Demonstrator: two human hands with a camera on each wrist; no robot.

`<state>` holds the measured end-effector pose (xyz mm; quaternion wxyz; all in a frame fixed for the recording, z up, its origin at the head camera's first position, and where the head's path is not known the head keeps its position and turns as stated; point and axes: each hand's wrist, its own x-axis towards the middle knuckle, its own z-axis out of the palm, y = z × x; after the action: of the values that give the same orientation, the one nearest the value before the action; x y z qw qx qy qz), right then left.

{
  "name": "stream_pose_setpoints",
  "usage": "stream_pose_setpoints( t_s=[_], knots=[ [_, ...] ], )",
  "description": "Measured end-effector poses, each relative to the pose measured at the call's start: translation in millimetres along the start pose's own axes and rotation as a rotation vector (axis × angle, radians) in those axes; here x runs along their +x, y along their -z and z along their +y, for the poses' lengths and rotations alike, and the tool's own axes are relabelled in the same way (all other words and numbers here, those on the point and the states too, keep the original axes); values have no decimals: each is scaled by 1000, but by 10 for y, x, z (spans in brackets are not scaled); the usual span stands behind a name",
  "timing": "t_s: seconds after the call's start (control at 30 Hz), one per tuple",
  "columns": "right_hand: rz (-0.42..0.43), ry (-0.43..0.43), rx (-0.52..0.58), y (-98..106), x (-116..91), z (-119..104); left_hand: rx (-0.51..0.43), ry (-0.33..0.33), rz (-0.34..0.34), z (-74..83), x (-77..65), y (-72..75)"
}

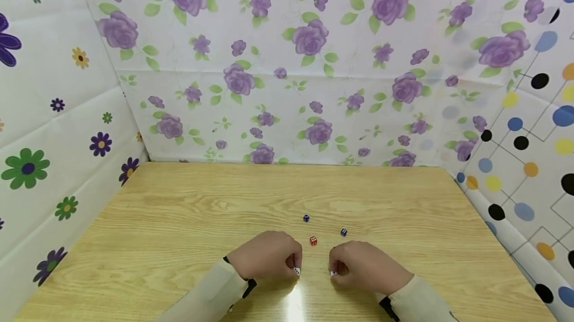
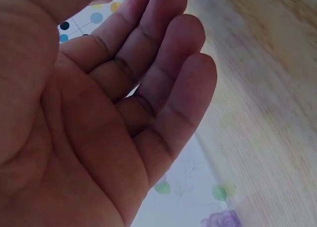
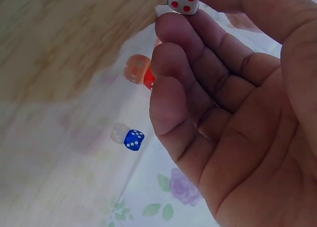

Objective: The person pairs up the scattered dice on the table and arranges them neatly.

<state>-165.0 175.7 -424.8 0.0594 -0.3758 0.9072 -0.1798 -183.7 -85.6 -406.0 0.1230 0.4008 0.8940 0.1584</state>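
My left hand (image 1: 271, 254) pinches a white die (image 1: 297, 271) between thumb and index finger, low over the table. Across from it, my right hand (image 1: 360, 264) pinches another white die (image 1: 333, 273); in the right wrist view this white die (image 3: 183, 1) turns a face with red pips to the camera. The left wrist view shows the left palm and curved fingers (image 2: 163, 78), with the die out of sight. Just beyond the hands lie a red die (image 1: 313, 241) and two blue dice, one blue die (image 1: 306, 218) farther back, the other blue die (image 1: 344, 232) near the right hand.
The wood-grain table (image 1: 202, 197) has a glossy surface that reflects the dice and light. A cloth with purple roses (image 1: 309, 38) hangs behind it, a flowered cloth (image 1: 67, 162) on the left, and a dotted cloth (image 1: 529, 172) on the right.
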Motion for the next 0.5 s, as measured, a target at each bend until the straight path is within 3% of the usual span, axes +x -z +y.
stream_pose_setpoints(
  t_s=[0.5],
  knots=[
    [-9,39,-13,-8,66,-106,-22,-4,-5,17,-19,-26]
  ],
)
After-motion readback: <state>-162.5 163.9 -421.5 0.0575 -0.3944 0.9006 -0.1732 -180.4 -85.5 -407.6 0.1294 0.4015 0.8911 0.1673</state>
